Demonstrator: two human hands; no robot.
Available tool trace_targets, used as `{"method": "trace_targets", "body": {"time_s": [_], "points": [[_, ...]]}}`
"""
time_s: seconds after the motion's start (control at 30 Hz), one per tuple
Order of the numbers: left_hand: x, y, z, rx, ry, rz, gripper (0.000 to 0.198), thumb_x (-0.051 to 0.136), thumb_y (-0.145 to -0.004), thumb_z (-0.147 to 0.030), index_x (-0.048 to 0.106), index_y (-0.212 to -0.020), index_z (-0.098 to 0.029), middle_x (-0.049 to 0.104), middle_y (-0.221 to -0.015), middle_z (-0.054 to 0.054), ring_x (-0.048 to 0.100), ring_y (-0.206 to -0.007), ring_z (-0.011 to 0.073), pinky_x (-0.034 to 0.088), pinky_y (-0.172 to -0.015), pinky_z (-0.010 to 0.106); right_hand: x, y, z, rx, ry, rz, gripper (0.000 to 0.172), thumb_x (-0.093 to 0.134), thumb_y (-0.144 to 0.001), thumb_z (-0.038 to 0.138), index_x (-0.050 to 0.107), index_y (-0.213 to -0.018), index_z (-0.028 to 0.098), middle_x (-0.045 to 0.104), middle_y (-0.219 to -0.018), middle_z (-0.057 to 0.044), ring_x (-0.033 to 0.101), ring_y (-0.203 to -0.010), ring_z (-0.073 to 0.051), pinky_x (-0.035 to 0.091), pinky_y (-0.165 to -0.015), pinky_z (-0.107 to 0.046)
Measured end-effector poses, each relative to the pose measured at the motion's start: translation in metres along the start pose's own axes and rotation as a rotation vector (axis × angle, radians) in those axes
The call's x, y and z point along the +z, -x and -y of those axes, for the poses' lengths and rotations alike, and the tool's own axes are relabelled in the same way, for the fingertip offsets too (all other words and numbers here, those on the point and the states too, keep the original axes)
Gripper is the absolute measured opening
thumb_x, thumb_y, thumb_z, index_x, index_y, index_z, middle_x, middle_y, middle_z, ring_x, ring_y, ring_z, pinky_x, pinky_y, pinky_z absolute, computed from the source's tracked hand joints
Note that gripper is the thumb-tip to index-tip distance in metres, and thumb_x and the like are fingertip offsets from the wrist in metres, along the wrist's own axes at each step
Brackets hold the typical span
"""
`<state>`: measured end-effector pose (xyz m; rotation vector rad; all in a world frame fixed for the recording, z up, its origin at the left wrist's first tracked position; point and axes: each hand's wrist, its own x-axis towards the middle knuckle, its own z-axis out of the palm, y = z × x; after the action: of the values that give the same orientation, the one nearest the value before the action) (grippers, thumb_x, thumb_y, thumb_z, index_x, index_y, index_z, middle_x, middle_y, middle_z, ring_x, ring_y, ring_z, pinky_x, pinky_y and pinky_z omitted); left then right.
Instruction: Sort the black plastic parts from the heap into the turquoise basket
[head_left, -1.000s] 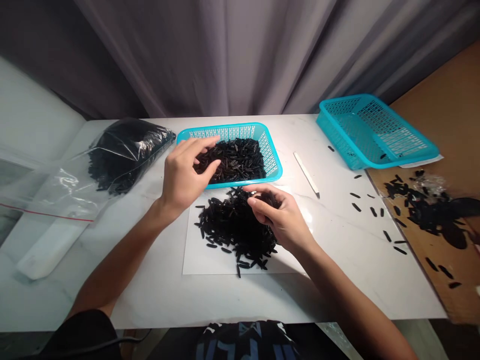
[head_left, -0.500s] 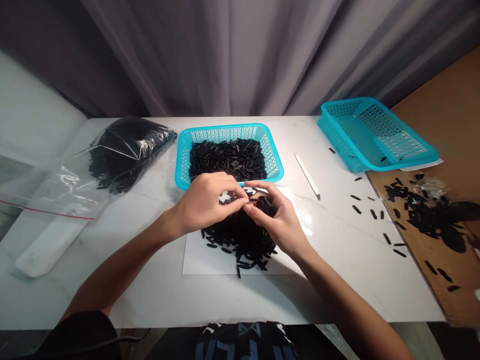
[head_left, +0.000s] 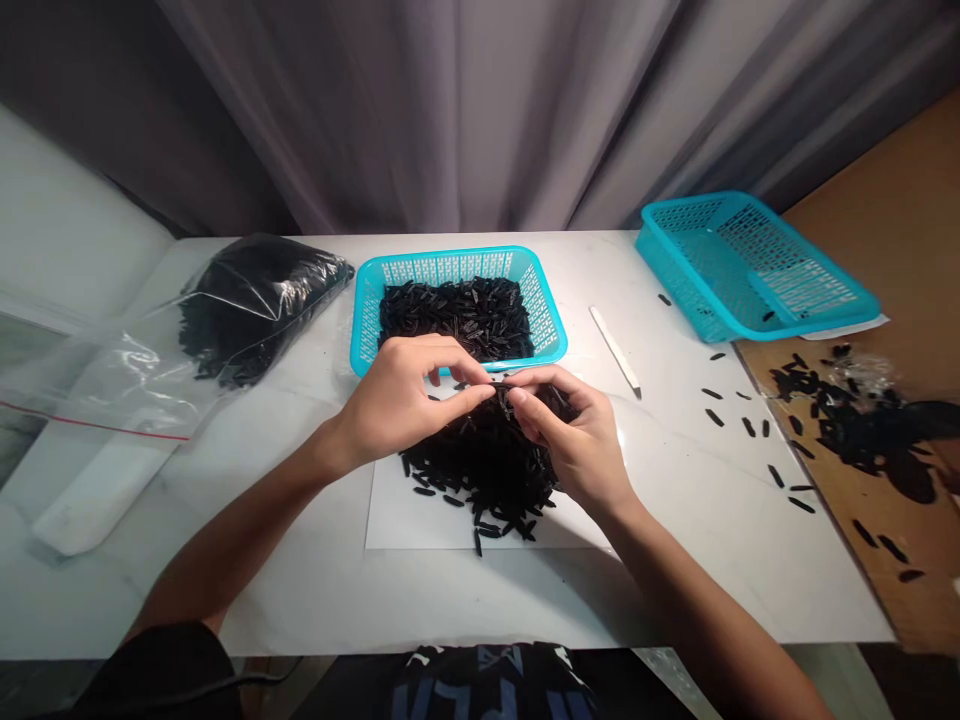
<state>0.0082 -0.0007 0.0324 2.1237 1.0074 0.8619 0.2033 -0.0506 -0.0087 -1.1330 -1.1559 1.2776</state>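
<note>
My left hand (head_left: 405,405) reaches in over a pile of small, long black pieces (head_left: 484,470), its thumb and forefinger pinched together. Opposite it, my right hand (head_left: 585,445) has its thumb and fingertips closed too. Between the two sets of fingertips is a thin black piece (head_left: 502,387), which both hands appear to grip at its ends; fingers partly hide it. Beneath the pile lies a white sheet (head_left: 384,520). Just behind my hands stands a blue basket (head_left: 555,335) with many similar black pieces in it.
A clear bag (head_left: 262,290) full of black material lies at left, near a white board (head_left: 105,490). To the right are a white pen-like tool (head_left: 615,350), a second blue basket (head_left: 720,330) and scattered black pieces (head_left: 714,418). More black material (head_left: 862,430) rests on brown cardboard (head_left: 870,590).
My right hand has shifted slightly right and its fingers have curled more. The left hand's fingertips have moved slightly, still pinched at the black piece.
</note>
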Motion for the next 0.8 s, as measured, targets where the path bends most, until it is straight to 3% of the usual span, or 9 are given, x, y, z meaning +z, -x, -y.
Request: {"method": "trace_targets", "body": {"time_s": [0.2, 0.57, 0.8], "points": [[-0.0019, -0.0010, -0.0028, -0.079, 0.071, 0.033, 0.005, 0.075, -0.084, -0.019, 0.076, -0.080, -0.016, 0.075, -0.079, 0.000, 0.066, -0.072, 0.0114, 0.047, -0.063, 0.023, -0.0007, 0.0005, 0.0002, -0.006, -0.004, -0.013, 0.010, 0.075, -0.088, 0.031, 0.072, -0.089, 0.022, 0.052, -0.064, 0.005, 0.042, -0.054, -0.009, 0.033, -0.052, -0.026], [-0.0003, 0.0001, -0.0014, 0.156, -0.018, -0.043, 0.004, 0.074, -0.087, -0.020, 0.075, -0.085, -0.017, 0.075, -0.082, 0.001, 0.065, -0.078, 0.0125, 0.047, -0.065, 0.023, -0.0004, 0.0008, 0.0017, 0.001, -0.042, -0.013, 0.012, 0.074, -0.089, 0.032, 0.072, -0.087, 0.020, 0.053, -0.063, 0.005, 0.042, -0.053, -0.008, 0.031, -0.050, -0.025], [0.0006, -0.0006, -0.0017, 0.114, 0.003, -0.010, 0.014, 0.070, -0.091, -0.022, 0.072, -0.079, -0.015, 0.073, -0.079, 0.001, 0.064, -0.074, 0.0119, 0.048, -0.068, 0.024, 0.0002, 0.0017, 0.0027, 0.023, -0.043, 0.000, 0.021, 0.071, -0.091, 0.034, 0.067, -0.078, 0.018, 0.053, -0.063, 0.004, 0.042, -0.053, -0.007, 0.030, -0.049, -0.024]]}}
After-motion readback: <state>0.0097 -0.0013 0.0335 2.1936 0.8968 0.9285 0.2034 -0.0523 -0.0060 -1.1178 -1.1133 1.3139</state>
